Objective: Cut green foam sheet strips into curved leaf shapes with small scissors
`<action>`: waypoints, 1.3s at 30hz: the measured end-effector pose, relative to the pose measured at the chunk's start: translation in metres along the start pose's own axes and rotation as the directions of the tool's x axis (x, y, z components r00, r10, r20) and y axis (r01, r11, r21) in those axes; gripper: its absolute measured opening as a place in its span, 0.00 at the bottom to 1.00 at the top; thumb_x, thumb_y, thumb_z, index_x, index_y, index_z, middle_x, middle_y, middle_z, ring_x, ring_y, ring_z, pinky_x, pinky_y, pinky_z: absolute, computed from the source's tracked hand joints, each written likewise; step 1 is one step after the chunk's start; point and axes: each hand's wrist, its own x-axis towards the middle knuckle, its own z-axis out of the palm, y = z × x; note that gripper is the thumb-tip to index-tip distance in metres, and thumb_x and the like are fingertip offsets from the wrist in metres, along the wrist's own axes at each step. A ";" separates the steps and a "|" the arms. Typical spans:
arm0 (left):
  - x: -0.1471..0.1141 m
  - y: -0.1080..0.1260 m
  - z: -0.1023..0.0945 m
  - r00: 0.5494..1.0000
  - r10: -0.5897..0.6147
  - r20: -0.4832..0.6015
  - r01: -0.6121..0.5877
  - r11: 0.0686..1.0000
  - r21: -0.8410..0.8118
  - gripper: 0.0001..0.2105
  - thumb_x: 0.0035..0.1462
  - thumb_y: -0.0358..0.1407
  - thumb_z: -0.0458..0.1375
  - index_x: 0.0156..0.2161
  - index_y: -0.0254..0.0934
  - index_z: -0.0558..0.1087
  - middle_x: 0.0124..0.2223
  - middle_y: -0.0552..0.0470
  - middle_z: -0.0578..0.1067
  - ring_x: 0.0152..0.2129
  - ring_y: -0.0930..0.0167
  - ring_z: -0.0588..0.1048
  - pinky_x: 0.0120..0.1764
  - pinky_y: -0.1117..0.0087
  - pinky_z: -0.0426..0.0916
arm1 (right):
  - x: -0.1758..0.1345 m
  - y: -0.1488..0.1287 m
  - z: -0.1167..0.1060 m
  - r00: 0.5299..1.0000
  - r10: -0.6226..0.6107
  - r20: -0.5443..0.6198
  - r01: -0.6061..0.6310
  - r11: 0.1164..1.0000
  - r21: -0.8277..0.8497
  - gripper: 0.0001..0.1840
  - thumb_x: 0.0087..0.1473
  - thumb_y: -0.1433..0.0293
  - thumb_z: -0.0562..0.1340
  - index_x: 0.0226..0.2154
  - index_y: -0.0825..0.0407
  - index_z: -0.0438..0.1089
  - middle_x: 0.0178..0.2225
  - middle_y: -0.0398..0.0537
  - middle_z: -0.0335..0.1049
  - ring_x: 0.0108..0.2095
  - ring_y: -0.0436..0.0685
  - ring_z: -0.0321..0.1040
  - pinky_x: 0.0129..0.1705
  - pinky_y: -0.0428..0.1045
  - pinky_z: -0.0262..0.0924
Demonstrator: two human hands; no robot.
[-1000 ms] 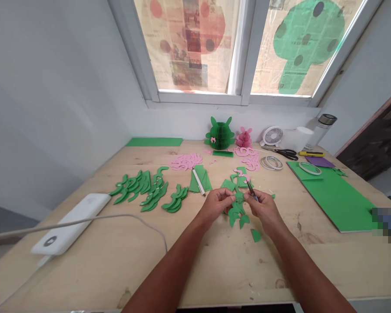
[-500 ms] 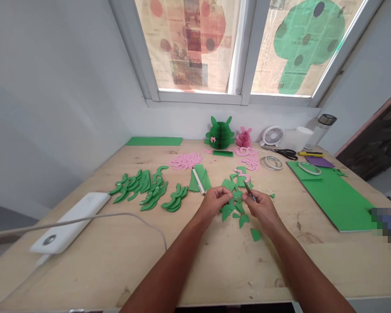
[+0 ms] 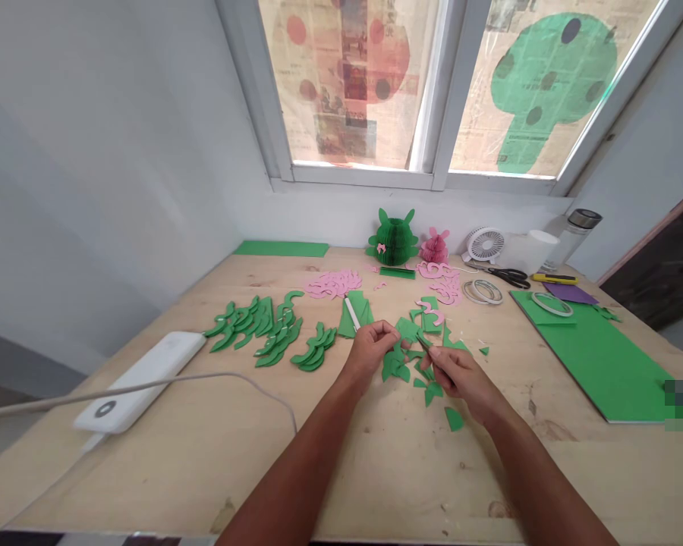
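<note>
My left hand is closed in a pinch on a green paper piece, which hangs over the loose scraps. In the closed fingers of my right hand is a slim, dark pointed tool, its tip angled up and left near the green paper. Whether it is a pair of small scissors or a knife I cannot tell. Green paper offcuts lie scattered around both hands. A white pen rests on green sheets beyond my left hand. Pink cut paper curls lie just past the scraps.
Stacks of curved green paper pieces lie left, near a white power bank with a cable. Honeycomb paper figures stand by the wall. Tape rolls, black-handled scissors, a yellow cutter and a green sheet are right.
My right hand has turned, bringing the tool's tip down and left towards the paper by my left hand. The paper piece now hangs lower below my left fingers. The whole view has shifted slightly.
</note>
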 end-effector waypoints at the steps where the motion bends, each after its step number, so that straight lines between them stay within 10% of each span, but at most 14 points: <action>1: 0.000 0.000 0.000 1.000 -0.001 0.005 0.001 1.000 -0.003 0.08 0.41 0.36 0.59 0.22 0.35 0.65 0.22 0.52 0.74 0.15 0.73 0.70 0.21 0.72 0.65 | -0.001 0.000 0.000 1.000 0.009 0.026 -0.009 1.000 -0.017 0.22 0.53 0.54 0.55 0.26 0.57 0.69 0.13 0.35 0.45 0.14 0.45 0.39 0.16 0.44 0.32; 39: -0.002 0.001 0.002 0.997 0.016 0.074 -0.018 0.999 0.030 0.07 0.41 0.35 0.59 0.20 0.35 0.66 0.20 0.52 0.73 0.17 0.74 0.66 0.21 0.72 0.66 | 0.004 0.006 -0.002 0.999 0.009 0.041 -0.004 0.994 -0.109 0.24 0.52 0.52 0.55 0.23 0.56 0.70 0.09 0.34 0.45 0.13 0.46 0.39 0.17 0.45 0.36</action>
